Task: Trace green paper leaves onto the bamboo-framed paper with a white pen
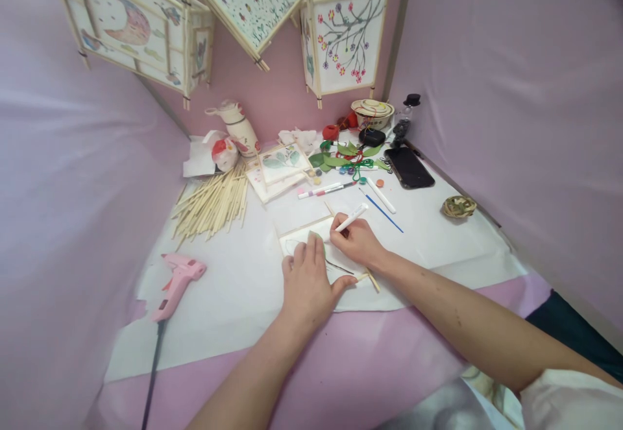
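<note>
My right hand [359, 243] is closed around a white marker pen [354, 216], its lower end near the paper. Spread over a stick-framed paper panel [290, 238], my left hand [306, 282] lies with its fingers flat and its thumb out to the right. A green leaf [316, 234] shows at the fingertips, partly covered by them. Leaf outlines and a dark curved line are drawn on the panel. The pen's tip is hidden behind my right hand.
A pink glue gun [179, 281] lies left, below a pile of wooden sticks [214, 203]. Behind are painted panels [285, 163], a thermos [238, 128], a blue paintbrush [382, 211] and a phone [409, 168]. A woven ball [458, 207] sits right. Paper lanterns [348, 44] hang above.
</note>
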A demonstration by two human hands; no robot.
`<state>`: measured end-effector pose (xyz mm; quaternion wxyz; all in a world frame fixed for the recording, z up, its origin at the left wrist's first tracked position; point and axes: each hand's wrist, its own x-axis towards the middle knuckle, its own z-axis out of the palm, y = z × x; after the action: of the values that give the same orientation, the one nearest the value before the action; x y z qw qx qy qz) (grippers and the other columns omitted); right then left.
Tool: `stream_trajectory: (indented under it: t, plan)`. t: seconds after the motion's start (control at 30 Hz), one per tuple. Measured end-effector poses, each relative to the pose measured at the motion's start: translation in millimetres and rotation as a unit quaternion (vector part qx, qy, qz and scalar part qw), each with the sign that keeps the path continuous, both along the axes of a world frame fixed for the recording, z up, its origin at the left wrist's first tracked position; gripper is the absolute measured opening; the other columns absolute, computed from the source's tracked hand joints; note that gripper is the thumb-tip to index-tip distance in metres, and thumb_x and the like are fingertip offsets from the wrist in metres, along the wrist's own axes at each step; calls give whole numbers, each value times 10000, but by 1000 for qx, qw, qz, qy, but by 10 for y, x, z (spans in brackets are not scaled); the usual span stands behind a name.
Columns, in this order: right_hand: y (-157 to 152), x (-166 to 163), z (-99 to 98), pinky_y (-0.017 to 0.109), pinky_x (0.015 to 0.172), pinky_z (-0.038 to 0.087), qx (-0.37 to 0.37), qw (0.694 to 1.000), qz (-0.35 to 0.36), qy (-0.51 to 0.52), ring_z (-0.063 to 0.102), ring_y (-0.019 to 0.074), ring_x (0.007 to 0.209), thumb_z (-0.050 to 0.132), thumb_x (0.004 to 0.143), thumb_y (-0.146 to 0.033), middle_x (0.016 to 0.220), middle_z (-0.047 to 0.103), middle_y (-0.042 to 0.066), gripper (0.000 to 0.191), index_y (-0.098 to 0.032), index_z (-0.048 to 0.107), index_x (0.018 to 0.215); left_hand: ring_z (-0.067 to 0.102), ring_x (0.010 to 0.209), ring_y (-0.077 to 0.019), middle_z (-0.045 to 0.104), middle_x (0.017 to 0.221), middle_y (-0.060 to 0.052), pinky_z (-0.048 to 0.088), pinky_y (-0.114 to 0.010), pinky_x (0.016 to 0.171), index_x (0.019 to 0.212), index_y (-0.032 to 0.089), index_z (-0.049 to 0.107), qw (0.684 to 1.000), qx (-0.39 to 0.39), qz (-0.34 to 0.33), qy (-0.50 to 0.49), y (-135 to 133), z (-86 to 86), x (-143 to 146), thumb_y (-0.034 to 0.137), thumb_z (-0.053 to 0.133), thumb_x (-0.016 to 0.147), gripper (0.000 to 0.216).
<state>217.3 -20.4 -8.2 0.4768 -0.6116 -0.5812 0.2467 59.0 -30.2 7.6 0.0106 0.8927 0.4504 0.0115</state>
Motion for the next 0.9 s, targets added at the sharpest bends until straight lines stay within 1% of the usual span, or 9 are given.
stream_trajectory:
  t: [0.1, 0.27, 0.47, 0.67, 0.9]
  plan:
    - [-10, 5, 17, 219, 539, 336, -3, 1000, -2, 10, 436, 98, 509, 513, 747, -205, 535, 467, -65, 61, -203, 514, 686, 293, 1322, -341, 302, 1532, -125, 290, -485, 1013, 1447, 129, 335, 1000, 3, -1, -2, 1, -12, -1, 744, 319, 828, 873]
    - [-12, 0, 26, 225, 552, 341, -1, 1000, -6, -1, 435, 103, 516, 513, 759, -223, 542, 466, -62, 61, -204, 523, 701, 292, 1319, -342, 305, 1529, -129, 291, -486, 1013, 1454, 131, 321, 1000, 2, -4, -4, -2, -15, 0, 736, 334, 828, 871]
    - [-18, 3, 16, 220, 532, 332, -15, 1000, 7, 16, 432, 99, 506, 511, 731, -196, 525, 455, -64, 64, -202, 505, 668, 294, 1314, -345, 306, 1527, -132, 302, -484, 1002, 1452, 127, 325, 1000, 3, -5, -1, -5, -10, -4, 738, 317, 832, 870]
    - [-24, 4, 38, 222, 544, 335, -5, 1000, -3, 9, 424, 97, 511, 514, 745, -210, 536, 458, -64, 59, -199, 519, 688, 294, 1313, -339, 312, 1526, -128, 298, -490, 1006, 1452, 113, 322, 1000, 4, -4, 0, 1, -18, 4, 742, 319, 829, 885]
    - [-25, 2, 0, 223, 531, 331, -18, 1000, 12, 14, 428, 99, 506, 503, 726, -193, 523, 450, -66, 59, -201, 502, 668, 304, 1312, -345, 297, 1532, -133, 297, -480, 1002, 1451, 131, 330, 1000, 0, -3, 2, -1, 2, 5, 750, 321, 822, 883]
